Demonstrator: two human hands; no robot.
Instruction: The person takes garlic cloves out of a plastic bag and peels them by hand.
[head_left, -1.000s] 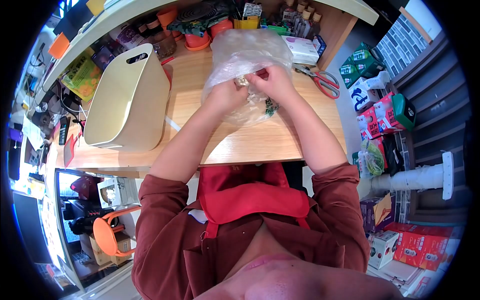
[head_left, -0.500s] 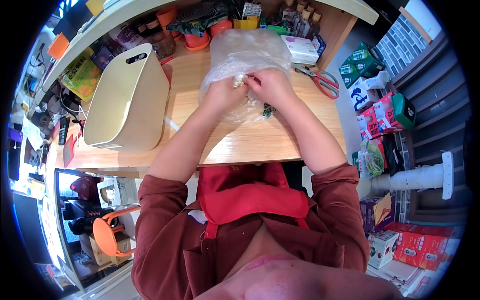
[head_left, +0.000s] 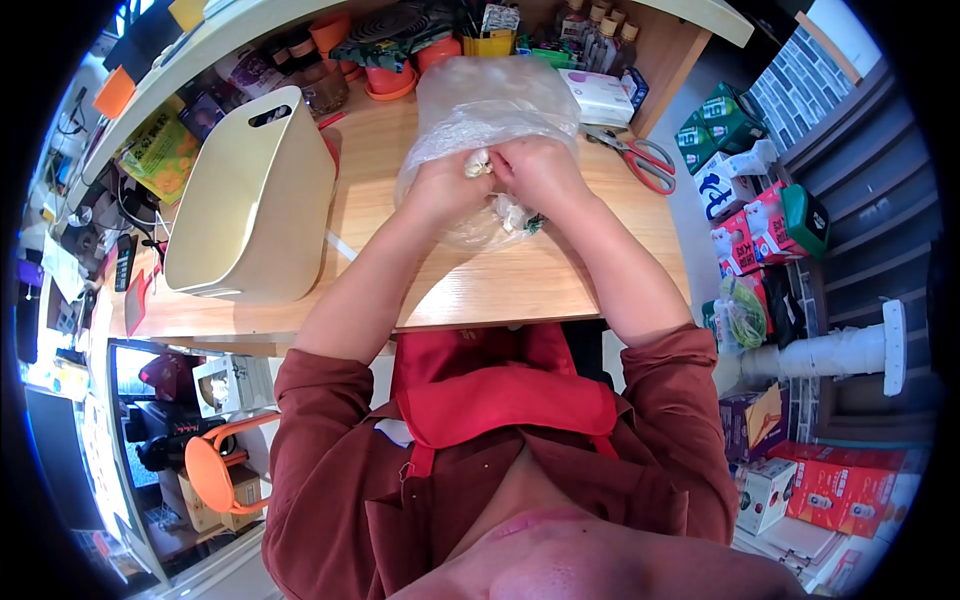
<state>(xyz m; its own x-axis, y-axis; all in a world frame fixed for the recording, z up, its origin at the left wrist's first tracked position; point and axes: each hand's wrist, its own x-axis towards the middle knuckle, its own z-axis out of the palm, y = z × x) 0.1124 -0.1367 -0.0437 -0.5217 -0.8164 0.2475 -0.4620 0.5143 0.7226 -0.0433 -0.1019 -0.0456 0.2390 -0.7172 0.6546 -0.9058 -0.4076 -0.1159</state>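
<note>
"What have I got?"

"My left hand looks clenched on the pale piece, over the bag's near half. My right hand curls just beside it; I can't tell whether it grips."

"What could go wrong?"

"If I squeeze too hard, the piece might crumble, shedding bits among the white scraps at the bag's near end. The bag looks thin, too: a snagged finger could drag it, spilling scraps onto the tabletop."

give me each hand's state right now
Left hand: closed, holding a whitish piece.
Right hand: beside that piece; whether it grips anything cannot be told.
</note>
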